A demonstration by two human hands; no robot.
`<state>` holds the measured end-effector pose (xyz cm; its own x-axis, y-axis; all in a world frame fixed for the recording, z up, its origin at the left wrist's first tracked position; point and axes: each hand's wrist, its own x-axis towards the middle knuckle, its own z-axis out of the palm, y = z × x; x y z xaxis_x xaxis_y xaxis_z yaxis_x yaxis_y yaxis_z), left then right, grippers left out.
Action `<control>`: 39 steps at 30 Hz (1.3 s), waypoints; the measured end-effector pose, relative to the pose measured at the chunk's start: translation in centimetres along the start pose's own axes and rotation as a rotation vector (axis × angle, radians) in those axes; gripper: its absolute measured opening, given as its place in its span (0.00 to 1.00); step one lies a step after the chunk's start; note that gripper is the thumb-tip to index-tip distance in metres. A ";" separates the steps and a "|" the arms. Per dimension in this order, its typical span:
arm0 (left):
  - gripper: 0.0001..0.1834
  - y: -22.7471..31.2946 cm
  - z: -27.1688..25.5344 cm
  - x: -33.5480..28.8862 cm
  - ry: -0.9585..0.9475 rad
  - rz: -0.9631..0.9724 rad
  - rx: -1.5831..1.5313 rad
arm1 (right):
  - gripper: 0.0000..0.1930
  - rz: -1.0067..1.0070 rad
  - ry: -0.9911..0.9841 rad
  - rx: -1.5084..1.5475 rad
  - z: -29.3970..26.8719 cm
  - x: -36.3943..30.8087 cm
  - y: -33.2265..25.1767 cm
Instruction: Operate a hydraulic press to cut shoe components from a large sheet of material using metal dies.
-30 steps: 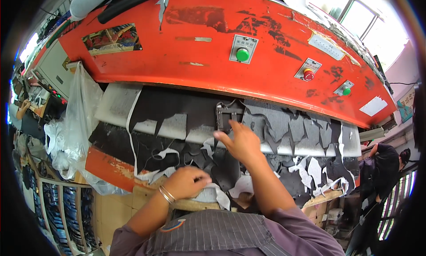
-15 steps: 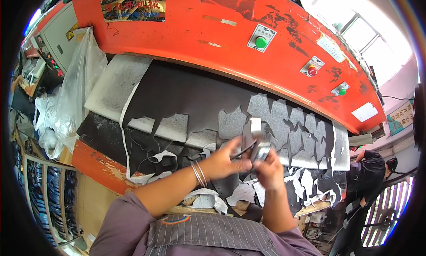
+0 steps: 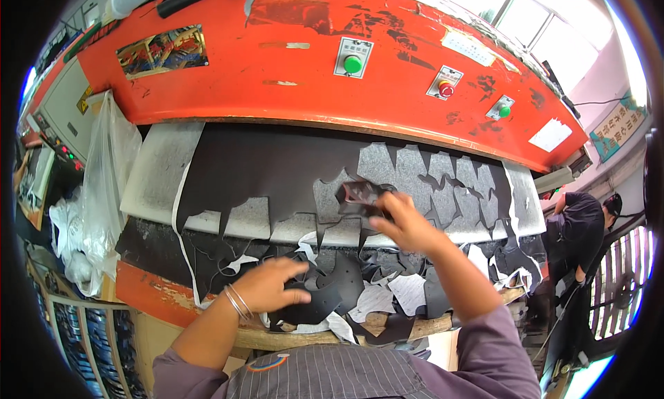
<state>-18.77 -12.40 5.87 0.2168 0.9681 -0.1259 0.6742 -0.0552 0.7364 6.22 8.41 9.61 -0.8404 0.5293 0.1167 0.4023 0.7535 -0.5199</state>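
My right hand (image 3: 407,224) reaches out over the grey cutting board (image 3: 160,174) and grips a dark metal cutting die (image 3: 358,191) at the jagged edge of the black leather sheet (image 3: 270,164). My left hand (image 3: 271,285) is lower and nearer to me, its fingers closed on a black cut leather piece (image 3: 311,306) above the heap of scraps (image 3: 387,288) at the board's front edge. Thin bangles circle my left wrist.
An orange press head (image 3: 277,60) with green and red buttons overhangs the board. A clear plastic bag (image 3: 97,191) hangs at the left beside a control box. Another person (image 3: 577,223) bends over at the right near a railing. Racks stand at the lower left.
Half a second ago both hands met over the scraps. Now my right hand has moved forward onto the board with the die, and my left hand has dropped toward the scrap heap with the cut piece.
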 end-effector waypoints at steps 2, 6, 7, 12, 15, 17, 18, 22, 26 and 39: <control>0.34 1.6 -2.2 3.1 0.114 -0.086 -0.165 | 0.14 -0.128 -0.005 -0.083 -0.3 3.8 3.7; 0.37 -2.4 -2.3 9.1 0.412 -0.146 -0.012 | 0.13 -0.174 -0.085 -0.035 2.8 10.6 7.5; 0.40 -3.6 -1.8 11.2 0.484 -0.205 0.008 | 0.12 -0.225 -0.084 -0.049 3.4 11.3 8.7; 0.50 -5.1 -0.4 19.3 0.596 -0.220 0.240 | 0.19 -0.291 0.094 -0.104 5.0 13.4 12.3; 0.52 -6.4 -0.7 20.7 0.612 -0.245 0.291 | 0.31 -0.092 0.323 -0.160 6.7 12.3 10.9; 0.50 -6.8 -0.8 21.0 0.635 -0.238 0.299 | 0.37 0.344 0.479 -0.044 8.3 10.8 9.4; 0.50 -6.9 -0.8 21.3 0.621 -0.239 0.297 | 0.37 0.357 0.476 -0.040 8.9 10.6 9.3; 0.46 -7.4 -0.7 22.3 0.667 -0.210 0.320 | 0.34 0.483 0.463 0.009 10.5 10.7 8.4; 0.44 -7.2 -0.8 22.8 0.727 -0.198 0.290 | 0.35 0.454 0.485 0.015 10.2 11.1 9.2; 0.43 -6.3 -1.1 22.2 0.690 -0.204 0.287 | 0.39 0.414 0.437 -0.063 9.5 10.0 7.9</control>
<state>-18.96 9.70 -0.80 -0.3564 0.8940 0.2715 0.8307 0.1701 0.5302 -2.46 16.00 -1.37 -0.3874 0.8847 0.2593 0.6963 0.4651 -0.5467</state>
